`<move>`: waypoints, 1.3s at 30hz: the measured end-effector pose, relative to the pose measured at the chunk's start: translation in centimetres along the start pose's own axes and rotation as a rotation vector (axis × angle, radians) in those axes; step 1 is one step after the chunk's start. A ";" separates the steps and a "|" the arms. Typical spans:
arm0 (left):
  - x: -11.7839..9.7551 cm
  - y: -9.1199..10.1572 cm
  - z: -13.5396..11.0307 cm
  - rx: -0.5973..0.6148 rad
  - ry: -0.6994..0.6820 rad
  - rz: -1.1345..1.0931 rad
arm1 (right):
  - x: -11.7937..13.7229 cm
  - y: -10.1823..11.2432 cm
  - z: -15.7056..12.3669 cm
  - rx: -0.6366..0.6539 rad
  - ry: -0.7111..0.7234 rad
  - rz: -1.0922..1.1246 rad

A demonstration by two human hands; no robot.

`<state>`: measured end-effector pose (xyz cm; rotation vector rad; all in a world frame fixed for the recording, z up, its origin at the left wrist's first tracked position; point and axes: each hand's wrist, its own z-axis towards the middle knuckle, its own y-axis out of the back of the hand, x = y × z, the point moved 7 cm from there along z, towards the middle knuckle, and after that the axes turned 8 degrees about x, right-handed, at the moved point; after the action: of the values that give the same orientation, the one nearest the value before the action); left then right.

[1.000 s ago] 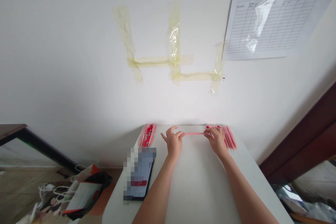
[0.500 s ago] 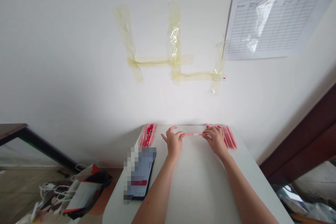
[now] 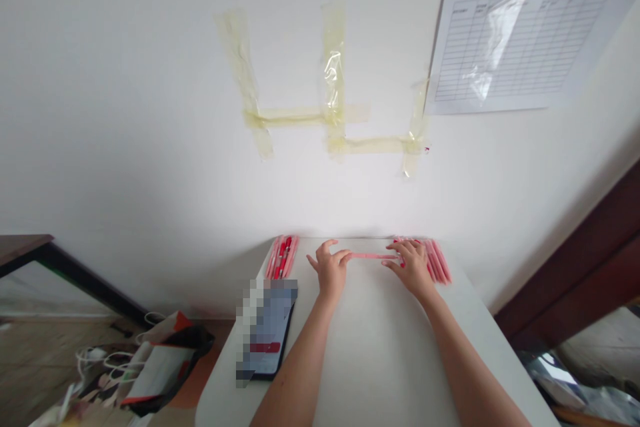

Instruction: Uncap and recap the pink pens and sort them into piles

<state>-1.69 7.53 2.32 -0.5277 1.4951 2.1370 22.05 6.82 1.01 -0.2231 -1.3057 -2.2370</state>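
The left hand [image 3: 332, 275] pinches one end of the pen [image 3: 369, 256], the right hand [image 3: 414, 269] stands parted around the other, so a slack left pinch could drop it between them, and a rightward nudge might scatter the pens [image 3: 440, 263] beside the right hand.

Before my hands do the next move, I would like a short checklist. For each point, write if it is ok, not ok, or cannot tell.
1. Left hand pinching one end of the pink stick: ok.
2. Right hand closed on the other end: not ok; thumb and fingers stand apart.
3. Stick roughly level across the view: ok.
4. Left group of sticks apart from the left hand: ok.
5. Right group of sticks not touched by the right hand: cannot tell; the hand overlaps it in view.
6. Phone lying inside the table edge: ok.
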 end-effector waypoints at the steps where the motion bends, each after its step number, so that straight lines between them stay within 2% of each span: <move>1: 0.0 0.0 0.0 -0.005 -0.005 0.000 | 0.0 0.0 -0.1 0.008 -0.023 -0.008; 4: -0.1 0.1 -0.1 -0.034 -0.024 -0.002 | -0.1 -0.2 -0.2 0.032 -0.073 -0.035; 11: 0.0 0.3 -0.1 -0.045 -0.013 -0.007 | -0.3 -0.8 0.0 0.035 0.011 -0.012; 17: 0.1 0.2 -0.1 -0.065 -0.022 0.001 | -0.6 -0.9 0.0 0.048 -0.033 0.002; 21: 0.1 0.1 -0.1 -0.073 -0.023 0.003 | -0.4 -1.0 0.1 0.089 -0.010 0.013; 33: 0.3 0.1 0.0 -0.065 -0.006 0.012 | -1.1 -1.2 0.0 0.027 -0.038 0.018; 39: 0.3 0.1 0.0 -0.066 -0.003 -0.008 | -1.3 -1.0 0.2 0.009 0.013 0.039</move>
<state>-2.05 7.57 2.25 -0.5524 1.4224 2.1868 22.56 7.84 -0.12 -0.2280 -1.2934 -2.1961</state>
